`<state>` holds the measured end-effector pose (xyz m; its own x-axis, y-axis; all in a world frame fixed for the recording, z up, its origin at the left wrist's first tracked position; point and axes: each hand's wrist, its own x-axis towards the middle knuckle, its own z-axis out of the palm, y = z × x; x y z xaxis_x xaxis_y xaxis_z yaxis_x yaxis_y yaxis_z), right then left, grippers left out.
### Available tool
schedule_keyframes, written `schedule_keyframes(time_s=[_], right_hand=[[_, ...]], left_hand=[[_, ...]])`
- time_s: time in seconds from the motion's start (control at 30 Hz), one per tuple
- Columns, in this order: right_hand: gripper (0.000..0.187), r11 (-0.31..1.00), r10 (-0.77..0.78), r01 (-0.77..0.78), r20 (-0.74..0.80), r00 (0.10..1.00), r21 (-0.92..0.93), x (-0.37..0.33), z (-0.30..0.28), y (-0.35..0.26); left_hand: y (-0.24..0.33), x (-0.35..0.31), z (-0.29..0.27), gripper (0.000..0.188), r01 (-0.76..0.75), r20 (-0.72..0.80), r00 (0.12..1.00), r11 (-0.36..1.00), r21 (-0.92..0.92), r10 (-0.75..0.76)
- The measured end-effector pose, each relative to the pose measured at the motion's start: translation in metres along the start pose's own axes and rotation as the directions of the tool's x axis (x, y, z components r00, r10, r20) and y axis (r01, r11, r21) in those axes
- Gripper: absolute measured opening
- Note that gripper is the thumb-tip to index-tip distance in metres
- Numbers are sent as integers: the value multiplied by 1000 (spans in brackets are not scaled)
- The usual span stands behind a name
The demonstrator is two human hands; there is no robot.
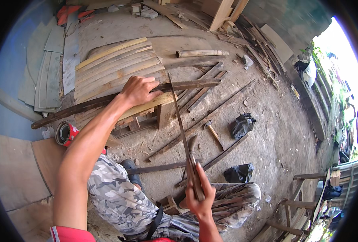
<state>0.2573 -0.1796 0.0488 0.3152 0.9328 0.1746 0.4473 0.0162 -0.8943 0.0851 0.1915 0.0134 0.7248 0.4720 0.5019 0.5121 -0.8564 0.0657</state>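
Note:
My left hand [139, 89] is closed round a long dark wooden strip [197, 84], pressing it onto a low bench of pale slats [115, 66]. The strip's right end juts out past the bench edge. In my right hand [202, 197] is the handle of a handsaw [184, 135]. Its narrow blade points away from me, and the far part crosses the strip just right of my left hand. Whether the teeth have cut into the wood cannot be made out.
A hammer [214, 135] lies on the floor among loose wooden strips [223, 103]. Black plastic bags [242, 126] are nearby. A red can [66, 134] stands left of my arm. Planks [263, 52] lean and lie at the back right, and a wooden frame [300, 203] stands lower right.

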Motion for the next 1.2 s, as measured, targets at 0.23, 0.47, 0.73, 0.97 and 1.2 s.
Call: schedule_keyframes(time_s=[0.23, 0.47, 0.73, 0.97, 1.2], right_hand=[[66, 993, -27, 32, -42, 999, 115, 154, 60, -10], [71, 999, 41, -41, 19, 999, 18, -4, 3, 6], [63, 993, -90, 94, -61, 994, 71, 117, 37, -13], [68, 983, -179, 182, -98, 979, 29, 86, 57, 20], [68, 997, -68, 70, -48, 997, 43, 24, 20, 14]], left_hand=[[-6, 9, -10, 61, -7, -21, 1000, 999, 44, 8], [4, 4, -9, 50, 35, 46, 998, 999, -15, -34], [2, 8, -11, 49, 16, 77, 997, 998, 56, -21], [-5, 1, -8, 57, 17, 61, 998, 1000, 21, -19], [0, 3, -7, 48, 85, 101, 992, 991, -103, -75]])
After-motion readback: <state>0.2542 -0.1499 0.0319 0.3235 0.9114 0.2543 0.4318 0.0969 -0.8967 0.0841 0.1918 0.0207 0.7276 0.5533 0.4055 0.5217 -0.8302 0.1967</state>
